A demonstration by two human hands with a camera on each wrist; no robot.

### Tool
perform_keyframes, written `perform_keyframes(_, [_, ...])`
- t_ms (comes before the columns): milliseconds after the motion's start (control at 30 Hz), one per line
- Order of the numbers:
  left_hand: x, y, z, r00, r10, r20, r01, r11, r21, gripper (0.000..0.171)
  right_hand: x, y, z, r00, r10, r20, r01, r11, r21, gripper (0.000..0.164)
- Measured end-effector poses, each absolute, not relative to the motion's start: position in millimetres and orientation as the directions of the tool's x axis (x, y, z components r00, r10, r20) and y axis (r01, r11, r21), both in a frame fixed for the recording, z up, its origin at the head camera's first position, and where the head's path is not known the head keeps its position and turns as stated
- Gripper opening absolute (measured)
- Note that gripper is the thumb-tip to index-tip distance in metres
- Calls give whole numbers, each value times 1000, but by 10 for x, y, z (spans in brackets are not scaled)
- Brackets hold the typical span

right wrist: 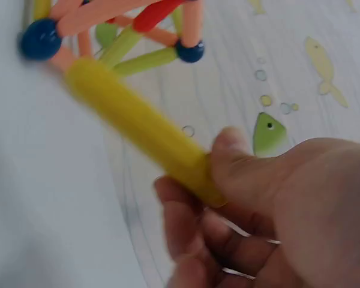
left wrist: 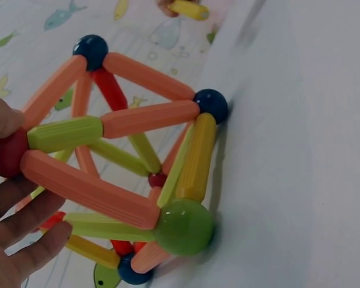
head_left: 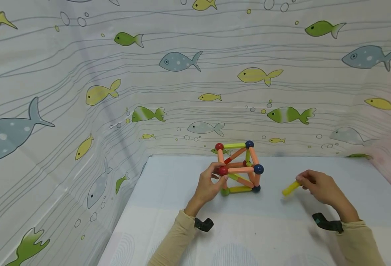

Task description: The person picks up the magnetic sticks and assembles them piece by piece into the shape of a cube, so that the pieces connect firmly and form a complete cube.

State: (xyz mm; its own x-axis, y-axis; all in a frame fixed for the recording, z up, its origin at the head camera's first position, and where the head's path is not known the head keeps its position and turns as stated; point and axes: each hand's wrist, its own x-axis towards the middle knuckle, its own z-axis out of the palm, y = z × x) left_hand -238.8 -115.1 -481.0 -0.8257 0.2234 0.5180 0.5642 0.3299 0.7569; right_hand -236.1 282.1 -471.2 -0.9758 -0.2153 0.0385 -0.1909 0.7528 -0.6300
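A cube-like frame of toy building rods and balls stands on the table; one salmon rod (head_left: 241,170) runs along its near upper edge. My left hand (head_left: 208,186) holds the frame at its near left upper corner, thumb and fingers about the red ball (left wrist: 7,155). A green ball (left wrist: 183,227) forms the corner below, and blue balls (head_left: 258,169) mark the right side. To the right of the frame, my right hand (head_left: 320,186) pinches a yellow rod (right wrist: 141,126) by one end between thumb and fingers. The rod's other end points left toward the frame, apart from it.
The white table (head_left: 228,236) has faint blue patterns near its front. Behind and to the left hangs a fish-printed curtain (head_left: 182,88), close to the table's back edge. A dark wrist band piece (head_left: 203,224) sits on the left wrist, another (head_left: 326,222) on the right.
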Motion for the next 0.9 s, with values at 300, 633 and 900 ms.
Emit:
perform_keyframes(300, [-2409, -1161, -4898, -829, 218, 516, 560, 329, 761, 38, -2408, 2614, -4570, -993, 7, 122, -98, 553, -827, 54])
perform_keyframes(633, [-2480, -1230, -4929, -811, 234, 537, 585, 347, 733, 35, -2699, 2067, -4404, -979, -64, 193, -198, 533, -823, 48])
perform_keyframes(900, [-2482, -1239, -4913, -809, 234, 539, 587, 373, 719, 34, -2987, 1602, -4192, -950, -188, 249, -311, 533, -786, 42])
